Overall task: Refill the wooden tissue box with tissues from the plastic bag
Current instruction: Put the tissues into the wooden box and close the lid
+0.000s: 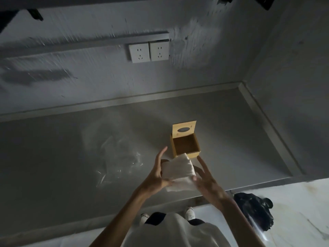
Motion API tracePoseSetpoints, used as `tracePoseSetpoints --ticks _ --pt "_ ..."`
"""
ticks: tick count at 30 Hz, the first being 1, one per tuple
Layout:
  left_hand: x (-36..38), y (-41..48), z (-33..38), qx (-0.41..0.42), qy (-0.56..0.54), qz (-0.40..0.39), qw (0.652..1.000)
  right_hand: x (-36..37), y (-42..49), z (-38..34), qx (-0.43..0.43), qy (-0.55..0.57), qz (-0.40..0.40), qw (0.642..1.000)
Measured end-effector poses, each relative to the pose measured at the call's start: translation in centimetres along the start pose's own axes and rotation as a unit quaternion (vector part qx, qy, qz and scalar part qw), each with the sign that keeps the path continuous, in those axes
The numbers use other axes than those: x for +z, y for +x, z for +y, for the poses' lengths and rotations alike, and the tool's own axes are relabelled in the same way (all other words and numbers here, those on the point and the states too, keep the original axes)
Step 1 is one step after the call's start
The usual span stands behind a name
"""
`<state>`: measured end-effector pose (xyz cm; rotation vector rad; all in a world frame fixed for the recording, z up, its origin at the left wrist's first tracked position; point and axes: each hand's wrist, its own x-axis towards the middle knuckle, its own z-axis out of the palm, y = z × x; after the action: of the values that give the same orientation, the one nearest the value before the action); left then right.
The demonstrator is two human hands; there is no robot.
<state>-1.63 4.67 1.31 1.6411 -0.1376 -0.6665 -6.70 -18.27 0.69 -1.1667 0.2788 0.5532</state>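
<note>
The tissues (178, 169) are a white stack held in the air between both hands, just in front of the box (186, 146) and not yet inside it. The left hand (156, 173) grips the stack from its left side, with the thumb at the near edge and the fingers lying quite straight along the side. The right hand (206, 177) is opened, its fingers spread and straight, and only its thumb seems to touch the near right corner of the stack. The box stands on the grey worktop (53, 157) with its lid (184, 129) turned up at the back. Inside it looks empty, though the light is weak. The bag (114, 157), clear and crumpled, lies on the worktop well to the left of the box; I cannot tell if more tissues are in it. I judge that the stack is very light and soft: it will bend and sag if held at one end, and the lowest sheet hangs out loose at the near side. The sheets also slide easily on each other. So it is better to take hold on two opposite sides, with flat fingers pressing gently inward, and to keep the stack square so that it goes down into the opening without catching on a wall. The box is stiff but probably light, so a push from the side may shift it.
</note>
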Motion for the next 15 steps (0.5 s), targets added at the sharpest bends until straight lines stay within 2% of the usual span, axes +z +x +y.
tracePoseSetpoints --ticks 2,4,6,11,15 --pt "1.7 0.3 0.1 0.016 0.059 -0.013 0.998 -2.7 -0.1 -1.6 0.014 -0.138 -0.046 0.989" --pt "3.5 0.8 -0.4 0.017 0.1 0.003 0.995 -4.4 0.1 -2.7 0.027 -0.292 -0.09 0.952" --pt "5.4 1.3 -1.0 0.013 0.112 0.028 0.993 -5.7 0.4 -2.7 0.03 -0.387 -0.115 0.914" --pt "8.5 3.0 -3.3 0.013 0.173 0.066 0.983 -7.5 1.3 -0.5 0.02 -0.497 -0.118 0.859" --pt "9.6 3.8 -4.9 0.014 0.207 0.078 0.975 -8.3 2.0 0.7 -0.009 -0.547 -0.115 0.829"
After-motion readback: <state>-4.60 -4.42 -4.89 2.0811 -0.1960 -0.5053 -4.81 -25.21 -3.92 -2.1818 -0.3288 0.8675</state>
